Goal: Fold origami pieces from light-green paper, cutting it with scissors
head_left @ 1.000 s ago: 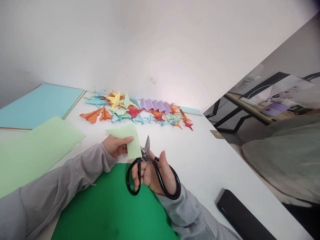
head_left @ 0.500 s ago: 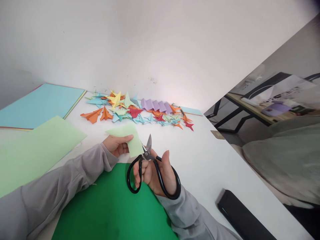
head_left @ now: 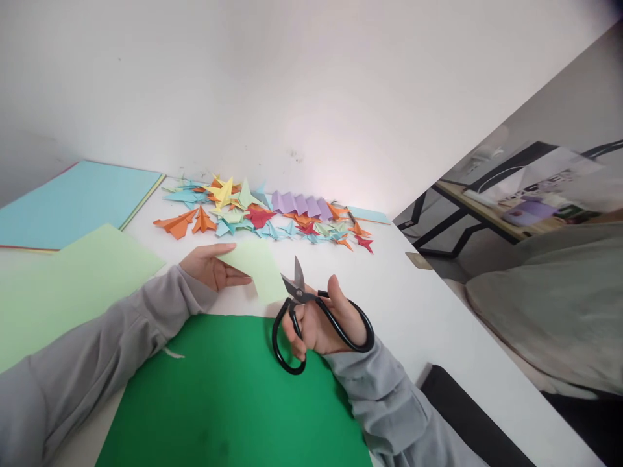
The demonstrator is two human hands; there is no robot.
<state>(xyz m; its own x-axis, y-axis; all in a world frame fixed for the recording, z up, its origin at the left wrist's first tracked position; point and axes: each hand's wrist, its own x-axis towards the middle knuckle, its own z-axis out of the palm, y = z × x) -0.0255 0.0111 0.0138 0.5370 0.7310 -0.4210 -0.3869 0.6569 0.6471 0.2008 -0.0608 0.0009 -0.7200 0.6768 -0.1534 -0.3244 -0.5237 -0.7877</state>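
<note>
"What's on the desk (head_left: 389,305)?"
"A dark green sheet (head_left: 228,389) at its near edge, and folded paper figures (head_left: 260,216) along its back edge. Between them is the pale green paper piece (head_left: 261,269)."
"The grip?"
"The left hand (head_left: 209,267) has its left corner between thumb and fingers. The right hand (head_left: 326,322) holds the scissors (head_left: 300,295) by their handles, blades spread beside the paper's right edge."
"Any risk?"
"Held only at one corner, the paper might swing or crease against a blade."
"Hidden?"
"The bottom border cuts off the black case (head_left: 462,412); whether the lower blade overlaps the paper, I can't tell."
</note>
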